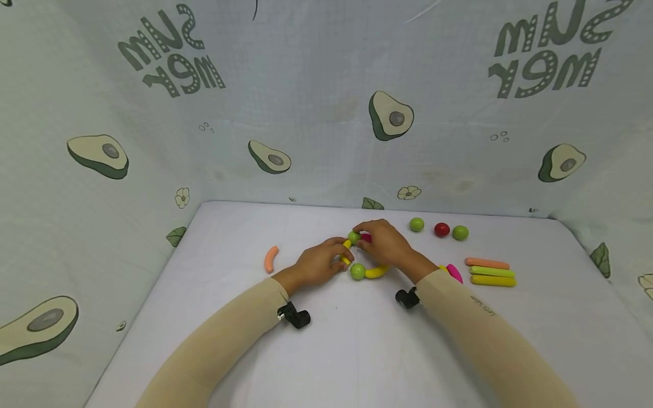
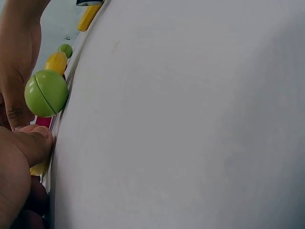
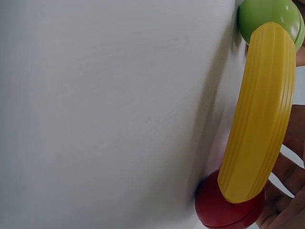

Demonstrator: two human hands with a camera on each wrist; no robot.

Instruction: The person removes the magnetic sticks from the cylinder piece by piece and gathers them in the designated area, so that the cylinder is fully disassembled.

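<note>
My left hand (image 1: 318,263) pinches a yellow curved piece (image 1: 346,253) between thumb and fingers; its thumb shows at the left edge of the left wrist view. Across from it, my right hand (image 1: 385,243) curls its fingers round a magenta piece (image 1: 365,237), the index finger beside a green ball (image 1: 354,237). Nearer the front, another green ball (image 1: 357,271) touches the end of a yellow curved piece (image 1: 376,272). The right wrist view shows that yellow piece (image 3: 259,114) between the green ball (image 3: 271,14) and a red ball (image 3: 228,205), which the head view hides.
An orange curved piece (image 1: 271,259) lies left. At the back right are a green ball (image 1: 416,224), a red ball (image 1: 441,229) and another green ball (image 1: 460,232). Orange (image 1: 487,263), light green (image 1: 492,272) and yellow (image 1: 492,280) sticks lie right, near a magenta piece (image 1: 454,273).
</note>
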